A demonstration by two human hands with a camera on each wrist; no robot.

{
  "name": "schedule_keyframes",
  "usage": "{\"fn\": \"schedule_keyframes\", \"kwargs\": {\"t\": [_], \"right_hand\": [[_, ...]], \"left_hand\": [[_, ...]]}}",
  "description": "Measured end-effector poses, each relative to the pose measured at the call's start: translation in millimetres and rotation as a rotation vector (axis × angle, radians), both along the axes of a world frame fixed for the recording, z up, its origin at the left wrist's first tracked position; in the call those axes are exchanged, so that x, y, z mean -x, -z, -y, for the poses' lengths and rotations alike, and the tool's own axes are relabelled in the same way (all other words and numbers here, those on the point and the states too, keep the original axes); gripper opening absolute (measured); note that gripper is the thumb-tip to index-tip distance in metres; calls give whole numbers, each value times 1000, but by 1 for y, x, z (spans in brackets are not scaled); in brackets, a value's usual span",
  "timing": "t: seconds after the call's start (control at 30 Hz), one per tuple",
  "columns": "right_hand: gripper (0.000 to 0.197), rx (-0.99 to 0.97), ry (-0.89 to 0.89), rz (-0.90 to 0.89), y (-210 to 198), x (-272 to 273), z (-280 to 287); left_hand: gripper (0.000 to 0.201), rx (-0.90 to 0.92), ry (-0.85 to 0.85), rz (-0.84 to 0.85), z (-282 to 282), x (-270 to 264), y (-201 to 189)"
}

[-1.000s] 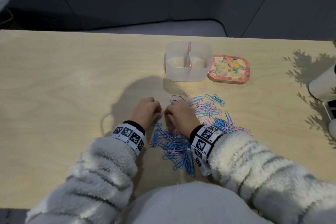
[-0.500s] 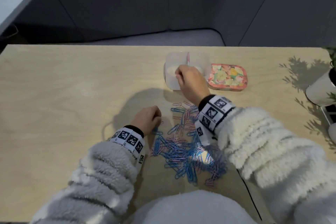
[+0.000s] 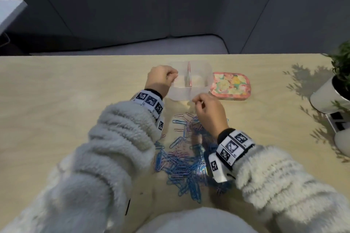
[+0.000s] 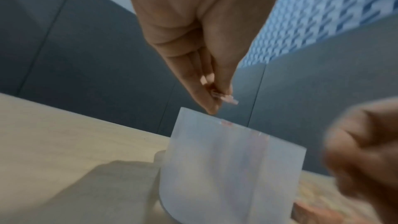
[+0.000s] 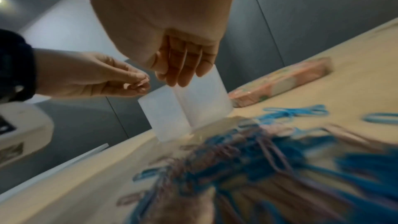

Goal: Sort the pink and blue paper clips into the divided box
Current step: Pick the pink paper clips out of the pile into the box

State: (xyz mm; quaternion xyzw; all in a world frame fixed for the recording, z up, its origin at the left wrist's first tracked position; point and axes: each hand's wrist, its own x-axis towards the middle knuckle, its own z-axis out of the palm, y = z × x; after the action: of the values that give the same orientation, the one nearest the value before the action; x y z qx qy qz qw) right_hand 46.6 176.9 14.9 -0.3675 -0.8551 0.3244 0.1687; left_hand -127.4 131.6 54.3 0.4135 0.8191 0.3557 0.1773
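A translucent divided box [image 3: 181,93] stands at the far middle of the table, with a pink divider [image 3: 188,75] across it. My left hand [image 3: 173,78] hovers over its left compartment and pinches a pink paper clip [image 4: 228,99] between thumb and fingers. My right hand [image 3: 198,101] hangs just in front of the box; in the right wrist view its fingers [image 5: 183,74] droop relaxed with nothing in them. A mixed pile of blue and pink paper clips [image 3: 185,161] lies on the table between my forearms.
A floral tin [image 3: 232,85] lies right of the box. A potted plant in a white pot [image 3: 329,96] and a white object [image 3: 342,142] stand at the table's right edge. A grey sofa runs behind the far edge.
My left hand rose from the pile to the box's left compartment with a pink clip. My right hand went up to the box, then drew back to its front.
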Motion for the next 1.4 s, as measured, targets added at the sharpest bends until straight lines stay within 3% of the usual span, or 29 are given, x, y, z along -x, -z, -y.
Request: {"fn": "schedule_keyframes", "kwargs": {"t": [0.23, 0.4, 0.5, 0.63, 0.77, 0.83, 1.0, 1.2, 1.4], "right_hand": [[28, -30, -159, 253, 33, -28, -4], [27, -104, -333, 351, 38, -38, 3], [25, -161, -278, 390, 38, -50, 2], [22, -148, -89, 396, 31, -52, -5], [22, -95, -86, 344, 26, -37, -5], [18, -86, -116, 390, 27, -27, 1], [29, -135, -120, 503, 29, -8, 18], [17, -37, -151, 418, 27, -8, 27], [16, -67, -233, 483, 28, -14, 32]], "left_hand": [[27, 62, -75, -451, 31, -22, 7], [27, 344, 386, -299, 65, -52, 50], [33, 450, 532, -395, 81, -62, 67], [35, 514, 431, -541, 101, -57, 67], [33, 467, 309, -466, 106, -49, 65], [31, 414, 327, -409, 99, -54, 66], [19, 397, 334, -272, 74, -68, 73], [15, 396, 365, -264, 79, -71, 80], [14, 441, 326, -228, 87, -66, 80]]}}
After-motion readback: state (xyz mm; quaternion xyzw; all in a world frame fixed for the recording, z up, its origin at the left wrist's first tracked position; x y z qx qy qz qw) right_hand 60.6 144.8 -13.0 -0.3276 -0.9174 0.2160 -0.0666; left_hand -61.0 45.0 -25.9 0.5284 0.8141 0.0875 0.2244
